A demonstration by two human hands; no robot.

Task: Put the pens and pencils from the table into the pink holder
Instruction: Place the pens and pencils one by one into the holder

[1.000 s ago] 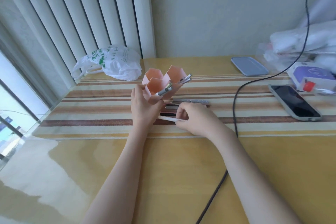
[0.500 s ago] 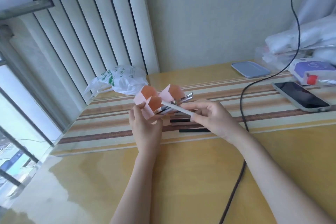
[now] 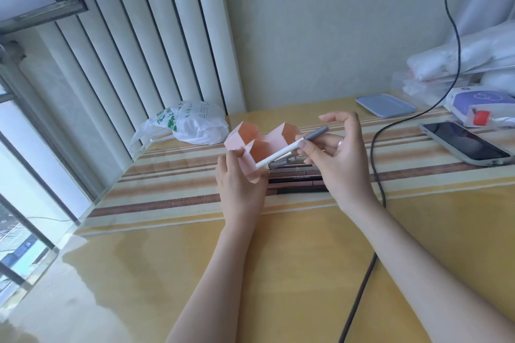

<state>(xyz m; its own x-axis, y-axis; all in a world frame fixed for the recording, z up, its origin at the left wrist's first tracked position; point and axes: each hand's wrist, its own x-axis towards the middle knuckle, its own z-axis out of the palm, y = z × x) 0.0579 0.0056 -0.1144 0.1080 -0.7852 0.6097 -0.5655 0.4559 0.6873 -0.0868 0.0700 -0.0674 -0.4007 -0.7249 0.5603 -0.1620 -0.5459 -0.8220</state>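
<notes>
Between both hands, white pen pinched by right hand, left hand gripping pink holder

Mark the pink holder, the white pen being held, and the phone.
pink holder (image 3: 252, 145): head view, on its near front wall.
white pen (image 3: 281, 154): head view, mid white barrel.
phone (image 3: 462, 140): head view, centre of the dark screen.

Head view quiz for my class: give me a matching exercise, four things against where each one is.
Things:
1. white pen
2. pink holder
3. phone
4. plastic bag

Places:
A. lying flat at the table's right edge
B. pinched in the right hand
C. by the blinds, behind the holder
D. gripped by the left hand

Pairs: 1-B, 2-D, 3-A, 4-C
</notes>
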